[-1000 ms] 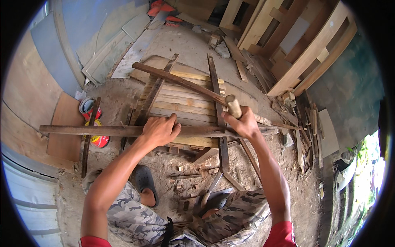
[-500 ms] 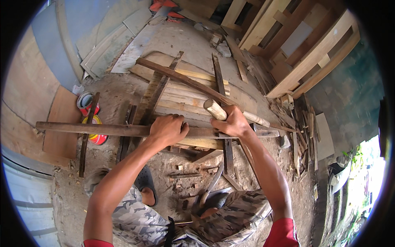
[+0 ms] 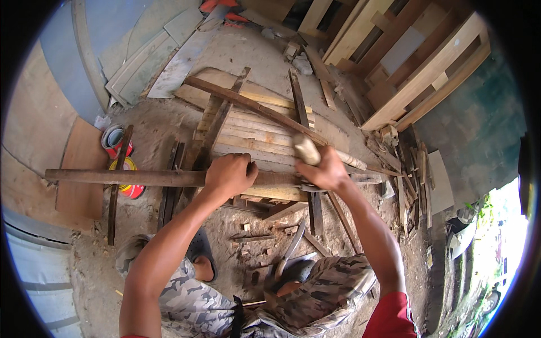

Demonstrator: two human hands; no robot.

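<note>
A long brown wooden beam (image 3: 129,177) lies crosswise in front of me over other lengths of wood. My left hand (image 3: 228,176) is closed over its middle. My right hand (image 3: 327,169), farther right on the beam, is wrapped round a tool with a thick, pale, round wooden handle (image 3: 306,150). The handle's end is smeared by motion. A flat grey edge shows below that hand, but the tool's working end is mostly hidden. Pale slats (image 3: 248,132) lie beyond the beam, with a dark diagonal bar (image 3: 259,107) across them.
A long blade with a wooden handle (image 3: 291,250) lies by my right foot among wood scraps. Two red cans (image 3: 131,191) stand at left. Scrap wood (image 3: 417,169) is heaped at right below a wooden frame (image 3: 434,73). Panels (image 3: 141,62) lean at the far left.
My right hand and the tool have moved slightly to the right along the beam. The left hand stays closed on the beam.
</note>
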